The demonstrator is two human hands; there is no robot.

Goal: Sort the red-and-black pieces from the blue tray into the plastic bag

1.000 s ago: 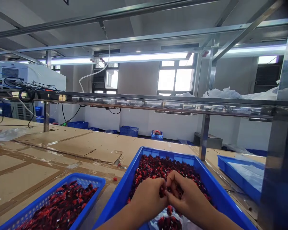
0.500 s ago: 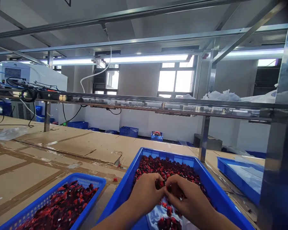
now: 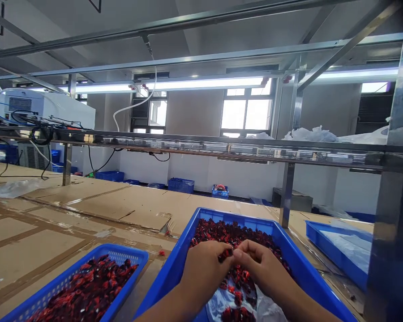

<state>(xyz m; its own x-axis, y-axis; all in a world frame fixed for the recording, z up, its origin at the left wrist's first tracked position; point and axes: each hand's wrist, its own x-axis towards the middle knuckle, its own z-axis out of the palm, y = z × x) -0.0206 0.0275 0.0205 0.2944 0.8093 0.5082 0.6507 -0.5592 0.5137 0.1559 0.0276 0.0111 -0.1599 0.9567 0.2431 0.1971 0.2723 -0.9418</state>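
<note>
My left hand (image 3: 206, 268) is closed, with a small glossy dark red piece (image 3: 225, 255) pinched between thumb and forefinger. My right hand (image 3: 267, 270) meets it there, thumb and forefinger pressed together at the piece's right side; what its fingertips hold is hidden. Both hands are over a large blue tray (image 3: 178, 257). Many similar dark red pieces (image 3: 235, 230) fill its far part. Nearer to me, a few more lie on a crumpled clear plastic sheet (image 3: 218, 302), partly covered by my right forearm. The pieces are too small to name.
Left of the tray is a blue perforated basket (image 3: 134, 252) heaped with the same red pieces. A blue tray (image 3: 317, 230) with plastic sheeting stands to the right, behind a metal post (image 3: 386, 232). Cardboard (image 3: 114, 201) covers the table, and a metal shelf (image 3: 201, 145) crosses above.
My right fingers have closed from a looser curl, and the hand has moved up slightly against the left fingertips. The dark red piece in my left hand now shows more clearly.
</note>
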